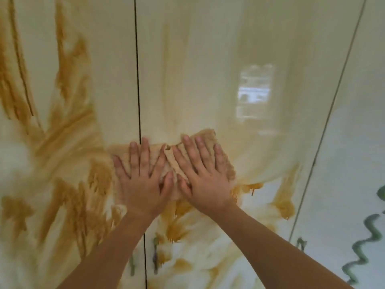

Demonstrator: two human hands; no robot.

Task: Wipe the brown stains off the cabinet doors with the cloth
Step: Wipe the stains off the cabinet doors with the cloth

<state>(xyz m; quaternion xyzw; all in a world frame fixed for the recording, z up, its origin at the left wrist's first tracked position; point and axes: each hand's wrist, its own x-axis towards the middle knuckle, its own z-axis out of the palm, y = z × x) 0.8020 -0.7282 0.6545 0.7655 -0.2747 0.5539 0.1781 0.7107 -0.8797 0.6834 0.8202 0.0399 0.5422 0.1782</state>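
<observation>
Glossy cream cabinet doors (208, 59) fill the view, smeared with brown stains (68, 130) across the left door and below my hands. A brown-soaked cloth (208, 136) lies flat against the middle door, beside the dark gap between two doors. My left hand (141, 176) and my right hand (202, 174) press on it side by side, fingers straight and spread. The door above the cloth shows only faint streaks.
Dark vertical gaps (137, 80) separate the doors, another gap (333, 101) runs at the right. A green wavy mark (366, 247) sits on the right door. Small greenish marks (155, 255) lie low near the middle gap. A window reflection (254, 90) shines on the middle door.
</observation>
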